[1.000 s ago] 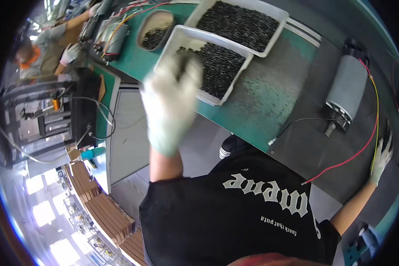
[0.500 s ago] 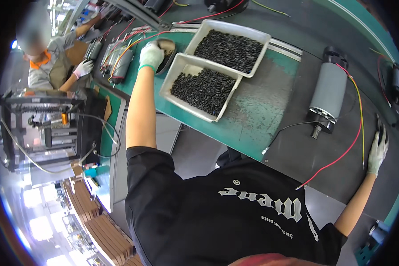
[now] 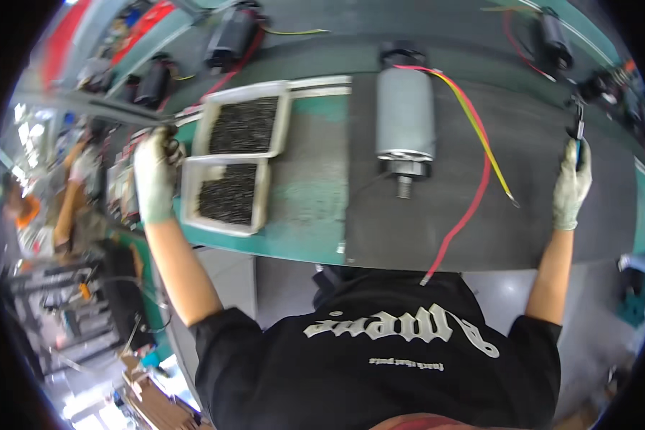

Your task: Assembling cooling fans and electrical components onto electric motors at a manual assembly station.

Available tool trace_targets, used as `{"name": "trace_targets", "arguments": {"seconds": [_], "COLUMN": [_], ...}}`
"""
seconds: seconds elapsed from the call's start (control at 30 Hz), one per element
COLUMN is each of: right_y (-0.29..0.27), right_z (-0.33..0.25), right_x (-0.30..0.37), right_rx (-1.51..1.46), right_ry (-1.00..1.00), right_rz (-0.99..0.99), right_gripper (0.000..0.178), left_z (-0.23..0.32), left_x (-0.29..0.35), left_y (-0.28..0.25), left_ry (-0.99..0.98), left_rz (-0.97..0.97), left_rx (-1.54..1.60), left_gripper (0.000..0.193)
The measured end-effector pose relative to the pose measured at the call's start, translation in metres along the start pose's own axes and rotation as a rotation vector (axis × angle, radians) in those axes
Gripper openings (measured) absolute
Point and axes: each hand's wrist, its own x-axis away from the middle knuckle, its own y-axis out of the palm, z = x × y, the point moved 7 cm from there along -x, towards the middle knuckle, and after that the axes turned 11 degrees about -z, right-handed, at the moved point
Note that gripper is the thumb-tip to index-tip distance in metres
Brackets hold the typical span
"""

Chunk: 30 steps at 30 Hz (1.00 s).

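Note:
My left hand [image 3: 155, 175], in a whitish glove, is at the left end of the bench beside a small dark bowl [image 3: 173, 147]. Blur smears its fingers, so what they hold does not show. Far to the right, my gloved right hand [image 3: 572, 183] is closed around a slim tool [image 3: 579, 127] with a dark metal front and a bit of blue at the grip. Between my hands, a grey cylindrical motor [image 3: 405, 115] lies on the dark mat, its threaded shaft toward me. Red and yellow wires [image 3: 486, 143] run from its far end.
Two white trays [image 3: 264, 204] of small black parts stand near my left hand. More dark motors [image 3: 233, 36] lie along the back, with another [image 3: 554, 36] at the far right. A co-worker [image 3: 43, 215] is at the left beside a black machine frame [image 3: 64, 308].
The view has swung to the right. My right hand has moved forward from the mat's right side and now grips the slim tool. My left hand remains by the bowl.

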Motion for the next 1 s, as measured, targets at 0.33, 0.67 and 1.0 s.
{"name": "trace_targets", "arguments": {"seconds": [0.33, 0.67, 1.0], "right_y": [0.067, 0.072, 0.099], "right_z": [-0.238, -0.244, -0.219], "right_x": [0.099, 0.099, 0.073], "right_rx": [0.648, 0.819, 0.79], "right_ry": [-0.972, -1.027, -0.918], "right_rz": [-0.27, -0.298, -0.375], "right_gripper": [0.051, 0.052, 0.05], "left_z": [0.073, 0.055, 0.058], "left_x": [0.118, 0.108, 0.084], "left_y": [0.352, 0.344, 0.333], "left_ry": [0.107, 0.138, 0.19], "left_rz": [-0.783, -0.664, -0.516], "left_rx": [1.116, 1.001, 0.574], "left_gripper": [0.023, 0.016, 0.016]}}
